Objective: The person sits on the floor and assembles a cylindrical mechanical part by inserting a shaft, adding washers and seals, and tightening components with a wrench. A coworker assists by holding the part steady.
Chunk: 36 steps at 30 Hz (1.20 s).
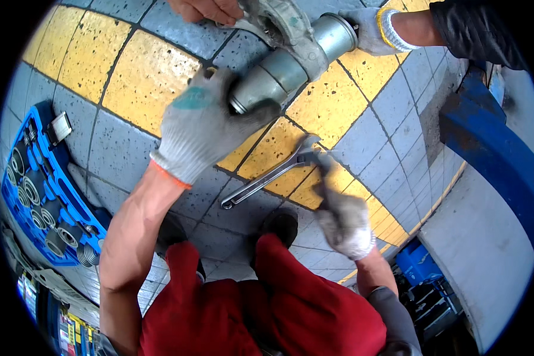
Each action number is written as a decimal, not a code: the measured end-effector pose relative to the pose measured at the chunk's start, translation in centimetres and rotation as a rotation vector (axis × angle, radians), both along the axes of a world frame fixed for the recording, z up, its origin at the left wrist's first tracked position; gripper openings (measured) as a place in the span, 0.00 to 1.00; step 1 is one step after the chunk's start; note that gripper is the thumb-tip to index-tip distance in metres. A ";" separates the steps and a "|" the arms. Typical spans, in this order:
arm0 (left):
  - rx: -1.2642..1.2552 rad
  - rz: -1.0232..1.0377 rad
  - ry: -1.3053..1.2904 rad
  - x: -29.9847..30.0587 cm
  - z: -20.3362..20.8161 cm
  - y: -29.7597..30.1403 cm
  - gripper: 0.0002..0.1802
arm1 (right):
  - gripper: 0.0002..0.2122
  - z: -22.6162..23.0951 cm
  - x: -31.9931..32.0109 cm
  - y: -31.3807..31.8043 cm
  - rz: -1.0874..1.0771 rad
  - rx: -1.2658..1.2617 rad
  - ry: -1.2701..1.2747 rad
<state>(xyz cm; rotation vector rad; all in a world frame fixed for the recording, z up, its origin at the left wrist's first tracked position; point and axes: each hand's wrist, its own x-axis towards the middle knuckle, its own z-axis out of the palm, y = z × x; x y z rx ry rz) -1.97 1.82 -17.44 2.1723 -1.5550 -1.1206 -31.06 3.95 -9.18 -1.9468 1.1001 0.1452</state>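
My left hand [204, 121], in a grey-white knit glove, wraps round the near end of a steel press sleeve [267, 83]. That sleeve sits against a grey cast metal part that looks like a steering knuckle [296, 32]; another steel sleeve [336, 37] is on its far side. My right hand [343, 225], gloved too, is closed around a dark hammer-like tool [323, 169], smeared by motion. Beneath that tool an adjustable wrench [261, 183] lies on the tiles. Another person's bare hand [207, 9] touches the casting, and a gloved hand [374, 31] reaches the far sleeve.
An open blue case [89, 204] with several round steel sleeves lies on the floor at left. A blue metal beam [486, 142] rises at right above a pale grey surface [474, 237]. My shoe [280, 225] stands close below the wrench, on grey and yellow tiles [148, 77].
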 end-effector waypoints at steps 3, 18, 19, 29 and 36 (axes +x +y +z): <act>-0.077 0.017 -0.113 -1.2 0.5 -1.2 0.45 | 0.12 -0.6 -0.2 -2.0 -0.192 -0.023 -0.082; -0.124 0.032 -0.175 -0.5 -1.3 -1.5 0.37 | 0.12 0.0 3.1 -5.9 -0.053 -0.178 -0.017; -0.062 0.007 -0.159 -0.5 -0.6 -1.7 0.38 | 0.12 -1.0 2.7 -5.1 -0.054 -0.208 -0.042; -0.144 -0.038 -0.145 -1.4 -0.1 -2.1 0.35 | 0.12 -6.4 1.1 -3.5 -0.009 -0.350 0.071; -0.192 -0.096 -0.164 -0.8 -0.7 -2.4 0.34 | 0.07 -3.3 2.2 -3.7 -0.021 -0.440 -0.148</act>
